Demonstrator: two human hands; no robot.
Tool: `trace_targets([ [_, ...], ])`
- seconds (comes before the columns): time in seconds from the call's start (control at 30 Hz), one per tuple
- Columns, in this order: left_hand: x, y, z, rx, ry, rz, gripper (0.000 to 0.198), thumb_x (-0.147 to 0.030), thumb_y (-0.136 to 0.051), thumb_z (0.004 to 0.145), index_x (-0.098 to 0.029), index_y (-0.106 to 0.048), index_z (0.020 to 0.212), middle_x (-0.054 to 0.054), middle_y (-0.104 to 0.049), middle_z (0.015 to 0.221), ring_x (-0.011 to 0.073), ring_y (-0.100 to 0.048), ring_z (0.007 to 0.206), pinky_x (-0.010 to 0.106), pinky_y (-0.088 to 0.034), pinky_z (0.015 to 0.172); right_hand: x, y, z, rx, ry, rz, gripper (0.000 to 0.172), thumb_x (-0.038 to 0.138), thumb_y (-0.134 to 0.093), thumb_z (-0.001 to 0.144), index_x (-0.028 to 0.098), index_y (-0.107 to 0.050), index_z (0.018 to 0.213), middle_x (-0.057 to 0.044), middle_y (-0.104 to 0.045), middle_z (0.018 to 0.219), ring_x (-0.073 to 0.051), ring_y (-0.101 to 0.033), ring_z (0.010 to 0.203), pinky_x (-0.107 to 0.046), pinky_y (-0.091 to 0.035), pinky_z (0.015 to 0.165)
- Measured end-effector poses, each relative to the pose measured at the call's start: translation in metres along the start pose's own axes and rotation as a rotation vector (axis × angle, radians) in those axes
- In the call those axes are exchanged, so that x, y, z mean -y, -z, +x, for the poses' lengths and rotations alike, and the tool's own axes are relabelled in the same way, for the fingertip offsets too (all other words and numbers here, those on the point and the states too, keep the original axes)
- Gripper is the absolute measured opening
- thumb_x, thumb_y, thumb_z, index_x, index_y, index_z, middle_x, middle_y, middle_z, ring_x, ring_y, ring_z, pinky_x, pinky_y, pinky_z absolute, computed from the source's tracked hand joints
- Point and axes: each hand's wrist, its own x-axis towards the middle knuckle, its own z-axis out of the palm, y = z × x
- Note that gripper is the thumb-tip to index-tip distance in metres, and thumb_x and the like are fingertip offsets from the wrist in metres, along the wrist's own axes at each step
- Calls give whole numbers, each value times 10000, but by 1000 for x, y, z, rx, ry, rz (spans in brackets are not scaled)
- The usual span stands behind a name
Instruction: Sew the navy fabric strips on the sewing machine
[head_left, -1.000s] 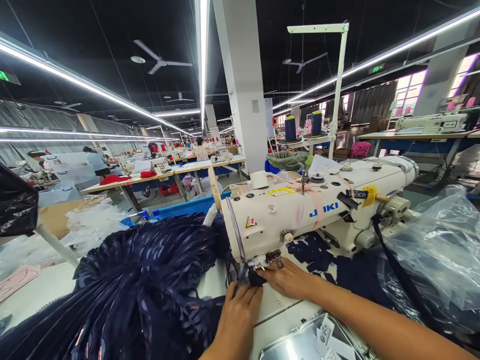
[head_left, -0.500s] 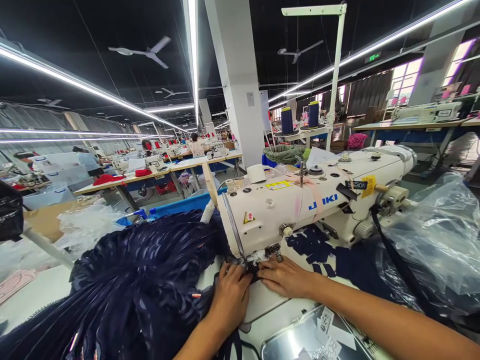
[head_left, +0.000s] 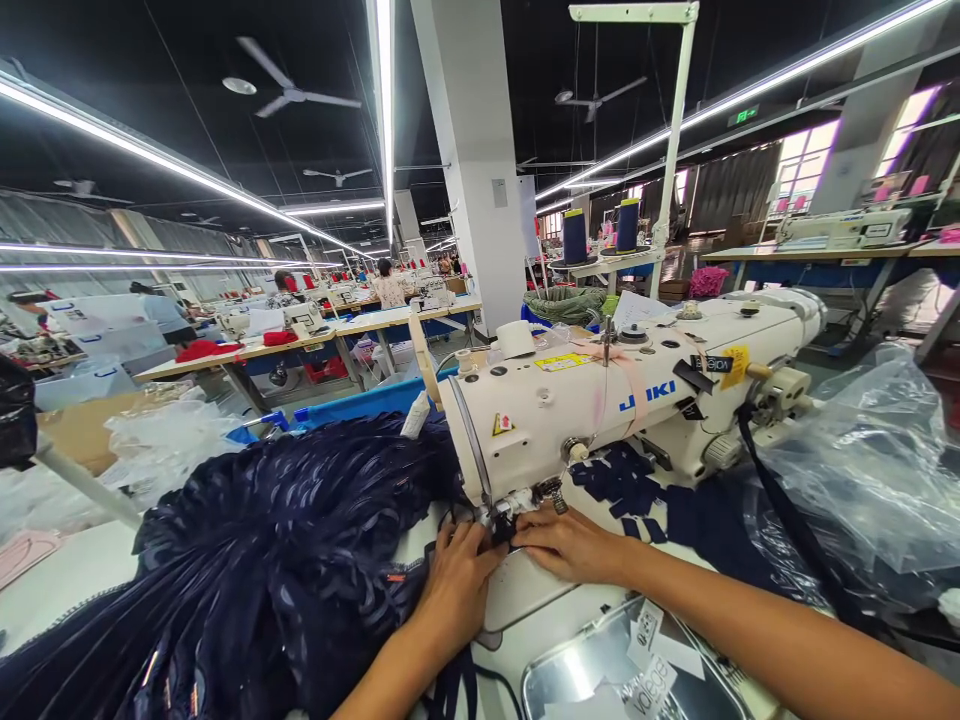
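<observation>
My left hand [head_left: 459, 578] is at the needle end of a white sewing machine [head_left: 525, 420], its fingers curled down on a dark navy piece of fabric [head_left: 504, 532]. From the other side my right hand [head_left: 571, 545] has its fingers closed together on the same fabric, close by the presser foot. The fingertips and the fabric's edge are partly hidden under the machine head. A big gathered heap of navy garments [head_left: 277, 550] lies to the left of my left hand.
Small navy fabric pieces [head_left: 619, 480] lie behind my right forearm. Printed labels [head_left: 649, 680] rest on a metal tray [head_left: 559, 680] at the front. Clear plastic bags [head_left: 877, 450] lie at right. Navy thread cones [head_left: 574, 238] stand behind the machine; other people work at distant tables.
Both hands stay at the needle area, with only a very slight shift. The camera view has tilted a little. The ceiling fan blades have turned.
</observation>
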Motion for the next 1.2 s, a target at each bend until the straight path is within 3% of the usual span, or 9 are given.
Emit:
trace_targets([
  [0.23,2,-1,2,18,-15,34,463,35,-475,729,-288,-620,1027,40,-566,891,207,-503,879,431,-395,825,2,5,0,7,68,-131,213,111,-473,818,162,-628,955,-70,-616,941,-165,-572,791,-279,-445,730],
  [0.4,3,-1,-3,21,-126,130,393,-4,-467,751,-228,-589,1051,61,-618,1013,238,-503,1010,543,-267,951,9,9,4,52,89,-270,172,96,-463,808,148,-612,874,-80,-601,920,-171,-550,760,-259,-446,648],
  [0.53,13,-15,-10,8,-197,166,341,-98,-443,785,-203,-568,1084,78,-629,1052,238,-515,1034,562,-176,1001,11,10,4,56,103,-269,153,94,-455,806,147,-591,852,-78,-590,902,-163,-539,747,-246,-438,618],
  [0.67,24,-33,-14,-74,-168,208,347,-104,-464,752,-222,-580,1057,64,-644,1033,248,-520,1040,578,-107,1012,11,11,3,30,121,-255,146,94,-446,807,144,-582,822,-79,-585,859,-162,-538,727,-255,-435,628],
  [0.87,22,-27,-11,-34,-179,160,418,-47,-434,727,-213,-563,1088,66,-636,1064,257,-509,1065,582,-171,992,10,10,3,-3,121,-266,162,86,-431,807,146,-582,808,-79,-585,829,-169,-543,715,-274,-434,644],
  [1.07,23,-34,-10,-70,-129,147,377,-72,-473,747,-225,-579,1075,70,-649,1032,265,-515,1057,605,-146,993,12,9,4,1,109,-283,191,103,-418,820,139,-606,819,-89,-602,845,-167,-550,696,-267,-436,608],
  [1.2,17,-17,-6,32,-114,120,375,-55,-473,765,-229,-575,1081,72,-633,1072,268,-514,1067,623,-204,969,11,6,4,25,65,-258,179,164,-456,824,137,-617,897,-98,-615,938,-179,-571,736,-288,-448,659],
])
